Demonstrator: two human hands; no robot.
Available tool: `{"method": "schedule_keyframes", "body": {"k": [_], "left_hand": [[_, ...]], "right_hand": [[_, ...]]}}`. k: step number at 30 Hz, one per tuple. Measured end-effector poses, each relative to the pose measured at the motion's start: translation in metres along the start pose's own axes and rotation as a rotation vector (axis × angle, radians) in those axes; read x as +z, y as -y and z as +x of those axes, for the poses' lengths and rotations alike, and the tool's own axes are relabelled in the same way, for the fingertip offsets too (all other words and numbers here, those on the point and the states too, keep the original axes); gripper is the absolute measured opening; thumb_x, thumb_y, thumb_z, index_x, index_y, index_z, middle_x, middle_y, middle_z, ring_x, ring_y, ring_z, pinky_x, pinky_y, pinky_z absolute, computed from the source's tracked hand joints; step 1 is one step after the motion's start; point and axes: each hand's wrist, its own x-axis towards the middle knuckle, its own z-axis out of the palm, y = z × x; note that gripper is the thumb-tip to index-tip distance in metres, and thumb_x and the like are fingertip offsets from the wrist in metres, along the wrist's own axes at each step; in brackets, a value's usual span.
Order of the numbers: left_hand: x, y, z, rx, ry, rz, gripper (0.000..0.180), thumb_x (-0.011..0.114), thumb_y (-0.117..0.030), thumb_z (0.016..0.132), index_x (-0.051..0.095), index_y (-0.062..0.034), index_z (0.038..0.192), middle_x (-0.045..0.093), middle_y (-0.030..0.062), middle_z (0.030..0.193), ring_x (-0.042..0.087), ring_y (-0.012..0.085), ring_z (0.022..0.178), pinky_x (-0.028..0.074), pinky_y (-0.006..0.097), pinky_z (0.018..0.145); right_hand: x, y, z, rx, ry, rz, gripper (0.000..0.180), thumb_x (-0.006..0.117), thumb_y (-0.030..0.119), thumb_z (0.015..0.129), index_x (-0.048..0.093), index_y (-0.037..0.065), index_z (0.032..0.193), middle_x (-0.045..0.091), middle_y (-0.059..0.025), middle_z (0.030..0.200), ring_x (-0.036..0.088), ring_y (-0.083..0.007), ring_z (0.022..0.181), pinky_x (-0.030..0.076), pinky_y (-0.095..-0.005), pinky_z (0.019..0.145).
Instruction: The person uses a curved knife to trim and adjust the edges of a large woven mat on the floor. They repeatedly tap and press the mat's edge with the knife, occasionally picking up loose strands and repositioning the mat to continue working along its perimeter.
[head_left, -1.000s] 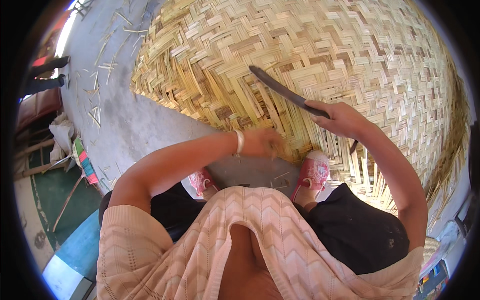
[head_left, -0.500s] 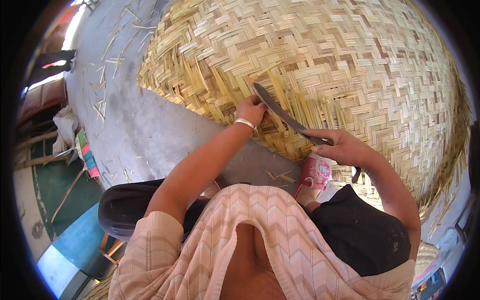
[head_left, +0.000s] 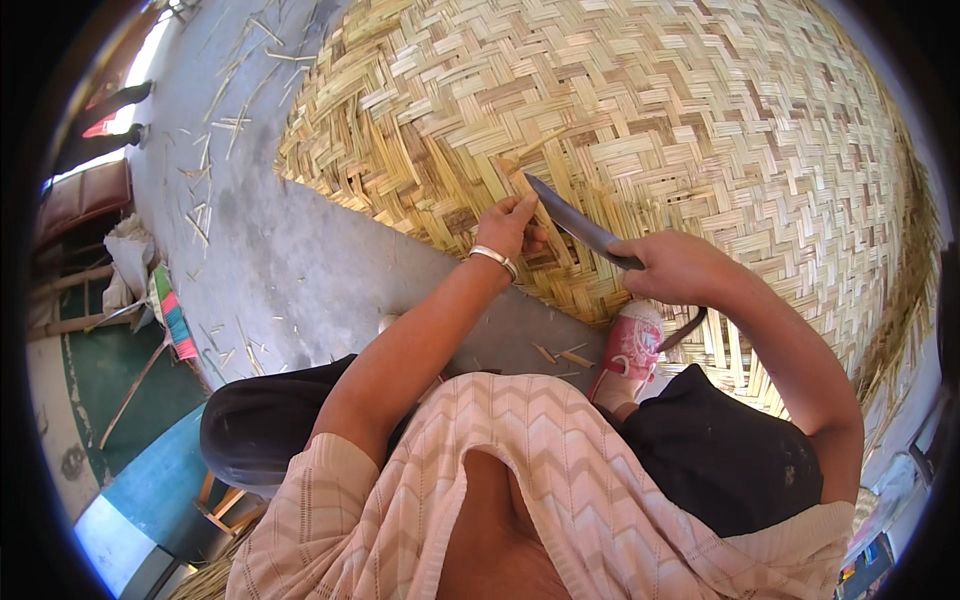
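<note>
A large mat (head_left: 620,100) of pale, flat woven strips spreads over the floor before me. At its near edge my left hand (head_left: 508,226), a bangle at the wrist, is closed in a pinch on a tan strip (head_left: 521,182) that sticks out past the fingertips. My right hand (head_left: 668,268) is wrapped round a long, dark, curved knife (head_left: 575,218). Its blade slants up and left over the mat, the tip close beside the left fingers and the strip. A curved dark tail of the knife shows below the right hand. The underside of the strip is hidden.
My foot in a red and white shoe (head_left: 630,345) rests at the mat's near edge. Cut scraps (head_left: 205,200) litter the grey floor (head_left: 290,270) at left. A colourful broom-like thing (head_left: 175,315) and a pale cloth bundle (head_left: 128,262) stand by the left wall.
My right hand has closed more fully round the knife, whose blade has shifted slightly right and down. My left hand has turned, so its thumb and curled fingers show more.
</note>
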Motion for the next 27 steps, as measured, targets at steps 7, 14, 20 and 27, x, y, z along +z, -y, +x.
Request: {"method": "schedule_keyframes", "body": {"k": [7,14,20,27], "left_hand": [[0.001,-0.003,0.001,-0.08,0.011,-0.06,0.03,0.065,-0.037,0.093,0.062,-0.0071,0.093,0.06,0.0025,0.075,0.058,0.0119,0.055,0.048,0.029,0.047],[0.013,0.002,0.007,-0.222,-0.093,-0.072,0.029,0.064,-0.031,0.094,0.056,-0.007,0.08,0.055,0.0028,0.063,0.044,0.0128,0.042,0.038,0.033,0.04],[0.018,-0.001,0.018,-0.064,-0.175,0.058,0.035,0.068,-0.036,0.091,0.06,-0.002,0.087,0.057,0.0043,0.065,0.053,0.0157,0.043,0.042,0.031,0.039],[0.0,-0.016,0.003,0.197,-0.01,1.091,0.047,0.074,-0.048,0.081,0.068,-0.001,0.082,0.067,0.0118,0.068,0.066,0.0224,0.058,0.052,0.036,0.056]], "right_hand": [[0.048,-0.001,0.011,0.059,-0.211,-0.01,0.051,0.059,0.029,0.082,0.055,0.015,0.131,0.068,-0.0193,0.089,0.067,-0.0357,0.084,0.052,-0.0468,0.075],[0.073,-0.004,0.025,0.054,-0.368,-0.056,0.047,0.059,0.027,0.081,0.055,0.015,0.127,0.068,-0.0176,0.08,0.067,-0.0366,0.075,0.052,-0.0491,0.068],[0.072,-0.006,0.028,0.032,-0.427,-0.103,0.042,0.058,0.025,0.08,0.057,0.015,0.121,0.067,-0.0165,0.075,0.067,-0.0362,0.071,0.052,-0.0496,0.064],[0.075,-0.003,0.027,0.056,-0.412,-0.142,0.04,0.057,0.025,0.08,0.058,0.015,0.119,0.067,-0.016,0.075,0.067,-0.0357,0.071,0.052,-0.0491,0.062]]}}
